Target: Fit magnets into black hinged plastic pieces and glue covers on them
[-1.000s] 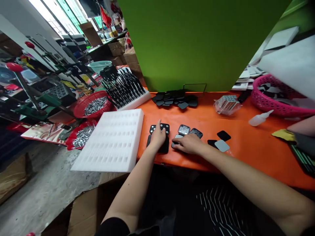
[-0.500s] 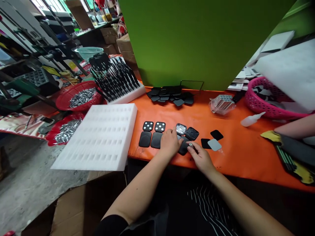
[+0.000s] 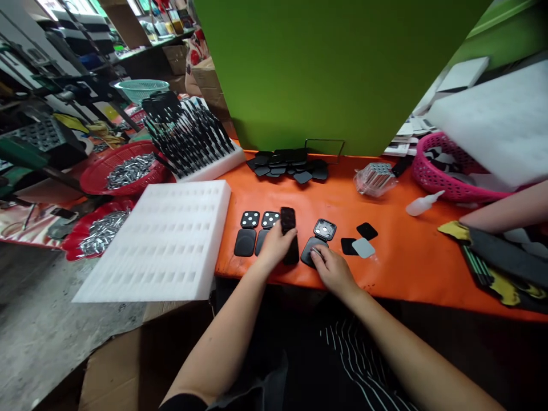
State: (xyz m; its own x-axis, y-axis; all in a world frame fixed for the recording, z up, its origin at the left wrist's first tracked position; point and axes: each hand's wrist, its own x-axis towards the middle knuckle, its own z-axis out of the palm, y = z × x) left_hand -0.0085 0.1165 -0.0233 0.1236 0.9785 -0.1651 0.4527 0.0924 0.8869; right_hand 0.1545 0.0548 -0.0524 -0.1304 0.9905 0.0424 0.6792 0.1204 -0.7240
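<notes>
Near the table's front edge, my left hand is closed on a black hinged square case, which is tilted up on its side. My right hand is closed in a pinch on a small thin metallic piece, low over another unfolded black case. That case has a panel with pale round dots above a plain black panel. To the left lie two more unfolded cases, the outer one in full view and the inner one partly hidden by my left hand.
Black square plates and a grey one lie right of my hands. A black plate pile sits behind. White foam block stands left; plastic bottle, pink basket and another person's arm are at right.
My left hand has moved left and lifted a black case onto its side, away from the one beside it. My right hand has shifted slightly left with the metallic piece. The camera view has also shifted.
</notes>
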